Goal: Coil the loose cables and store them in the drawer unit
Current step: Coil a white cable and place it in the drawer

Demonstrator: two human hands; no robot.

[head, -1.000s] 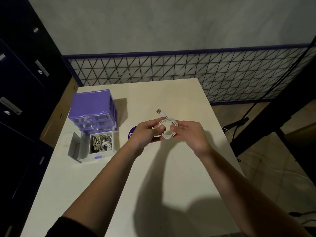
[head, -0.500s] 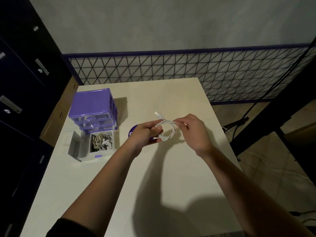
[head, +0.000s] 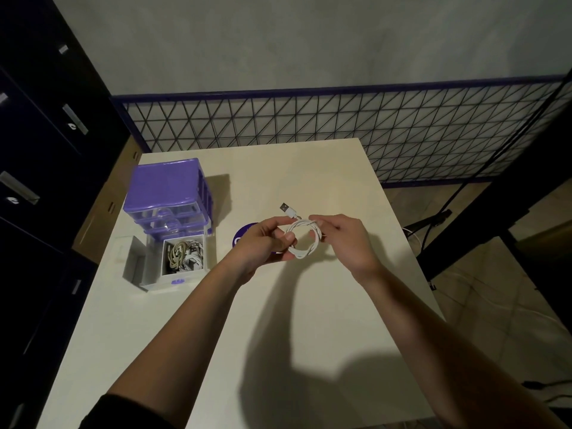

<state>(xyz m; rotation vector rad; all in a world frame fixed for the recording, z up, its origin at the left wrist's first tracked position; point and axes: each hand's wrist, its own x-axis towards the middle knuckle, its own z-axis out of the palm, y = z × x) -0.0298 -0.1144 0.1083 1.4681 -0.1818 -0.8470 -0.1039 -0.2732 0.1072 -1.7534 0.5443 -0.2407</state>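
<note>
Since half a second ago I see the white cable (head: 305,241) drawn from a loose loop into a tighter, twisted ring; the right hand (head: 343,239) has moved in closer. The ring is held above the bench (head: 309,305), its opening facing me; the USB plug (head: 286,209) sticks out up and left, away from me. Left hand (head: 263,246) pinches the ring's left side; right hand grips its right side (fingers curled round the strands). The drawer unit (head: 168,196) stands left, its bottom drawer (head: 176,264) pulled out with coiled cables inside.
</note>
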